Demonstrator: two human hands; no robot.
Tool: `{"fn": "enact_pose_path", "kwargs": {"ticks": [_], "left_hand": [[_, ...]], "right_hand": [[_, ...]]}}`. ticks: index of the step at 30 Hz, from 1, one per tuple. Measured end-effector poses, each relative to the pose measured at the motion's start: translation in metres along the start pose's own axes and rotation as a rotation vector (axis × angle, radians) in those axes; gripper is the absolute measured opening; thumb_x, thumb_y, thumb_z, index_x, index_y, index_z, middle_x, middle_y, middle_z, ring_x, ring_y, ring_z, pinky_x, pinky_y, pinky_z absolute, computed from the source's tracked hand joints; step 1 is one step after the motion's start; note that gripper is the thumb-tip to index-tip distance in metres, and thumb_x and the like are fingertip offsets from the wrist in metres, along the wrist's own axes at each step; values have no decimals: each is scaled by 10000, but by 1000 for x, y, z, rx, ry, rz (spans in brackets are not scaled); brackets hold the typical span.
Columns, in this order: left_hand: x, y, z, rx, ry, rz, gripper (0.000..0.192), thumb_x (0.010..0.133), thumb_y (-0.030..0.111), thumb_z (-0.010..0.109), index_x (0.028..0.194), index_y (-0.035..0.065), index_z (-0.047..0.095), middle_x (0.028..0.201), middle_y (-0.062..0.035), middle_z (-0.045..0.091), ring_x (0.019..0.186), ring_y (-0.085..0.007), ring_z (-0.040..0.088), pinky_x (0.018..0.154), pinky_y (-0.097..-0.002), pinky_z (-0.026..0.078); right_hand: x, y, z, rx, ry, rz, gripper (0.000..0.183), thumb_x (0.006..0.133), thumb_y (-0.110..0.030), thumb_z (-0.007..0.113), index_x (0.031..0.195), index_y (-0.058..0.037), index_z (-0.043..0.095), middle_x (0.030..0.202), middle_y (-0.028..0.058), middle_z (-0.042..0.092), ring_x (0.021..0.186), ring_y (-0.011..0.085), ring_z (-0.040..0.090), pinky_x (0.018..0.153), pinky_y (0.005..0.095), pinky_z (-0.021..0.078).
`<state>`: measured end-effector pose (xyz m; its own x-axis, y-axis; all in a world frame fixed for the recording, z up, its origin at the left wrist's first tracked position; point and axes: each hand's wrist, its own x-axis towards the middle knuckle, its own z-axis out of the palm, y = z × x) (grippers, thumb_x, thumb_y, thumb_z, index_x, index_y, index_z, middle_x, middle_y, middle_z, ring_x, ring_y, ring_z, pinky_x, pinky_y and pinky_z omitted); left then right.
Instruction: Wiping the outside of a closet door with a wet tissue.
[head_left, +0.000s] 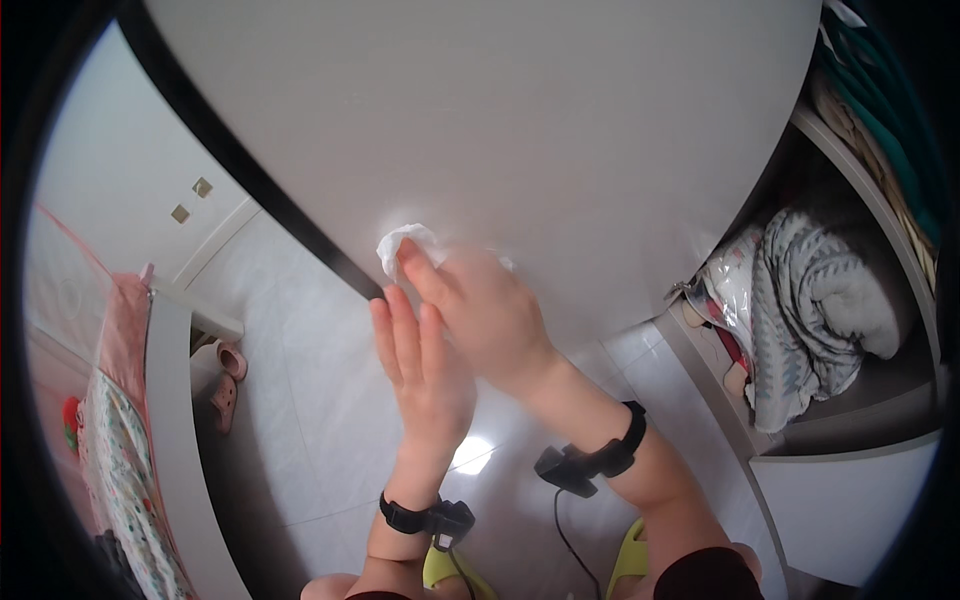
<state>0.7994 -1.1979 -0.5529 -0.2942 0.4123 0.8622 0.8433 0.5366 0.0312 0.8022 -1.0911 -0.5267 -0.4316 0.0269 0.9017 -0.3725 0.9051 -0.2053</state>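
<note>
A large light grey door panel (525, 135) with a dark edge stands before me. My right hand (487, 315), somewhat blurred, presses a crumpled white tissue or cloth (405, 238) against the panel's lower part, near that dark edge. Below and left of it is my left hand (427, 367), raised with its fingers extended and apart, close to or touching the right hand; it shows nothing held. Each wrist wears a black strap with a small device and a cable.
At the right, an open cabinet holds a folded patterned grey blanket (832, 300); hanging clothes (885, 142) are above. A bed with floral bedding (124, 457) stands left, pink clogs (225, 401) beneath. Yellow-green slippers (630, 559) are on the tiled floor (330, 450).
</note>
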Motion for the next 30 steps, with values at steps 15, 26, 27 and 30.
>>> {"fn": "enact_pose_path", "kwargs": {"ticks": [15, 26, 27, 30], "left_hand": [[-21, 13, 23, -394, -328, 100, 283, 749, 4, 557, 1026, 32, 609, 1096, -137, 583, 885, -283, 571, 745, -352, 468], [-58, 10, 50, -394, -216, 175, 576, 609, -164, 522, 1129, 79, 471, 1182, -133, 487, 1034, -300, 507, 806, -368, 441], [-61, 12, 53, -397, -219, 167, 576, 609, -164, 522, 1129, 79, 471, 1182, -133, 487, 1034, -300, 507, 806, -368, 441], [-70, 10, 55, -427, -289, 133, 584, 611, -161, 519, 1141, 80, 474, 1186, -136, 482, 1030, -301, 509, 811, -366, 439]], "right_hand": [[-56, 89, -56, -164, 385, 363, 462, 817, 39, 491, 1270, -18, 427, 994, 117, 458, 782, 212, 525, 674, 300, 464], [-108, 73, -17, -83, -10, 149, 503, 750, -14, 582, 1231, -139, 508, 950, 80, 486, 809, 204, 535, 627, 293, 497], [-115, 89, -27, -99, 79, 243, 477, 767, 1, 571, 1228, -104, 503, 957, 90, 490, 832, 213, 533, 654, 305, 492], [-145, 140, -55, -204, 254, 567, 421, 828, 18, 513, 1245, -9, 463, 989, 118, 471, 880, 233, 519, 727, 321, 466]]}}
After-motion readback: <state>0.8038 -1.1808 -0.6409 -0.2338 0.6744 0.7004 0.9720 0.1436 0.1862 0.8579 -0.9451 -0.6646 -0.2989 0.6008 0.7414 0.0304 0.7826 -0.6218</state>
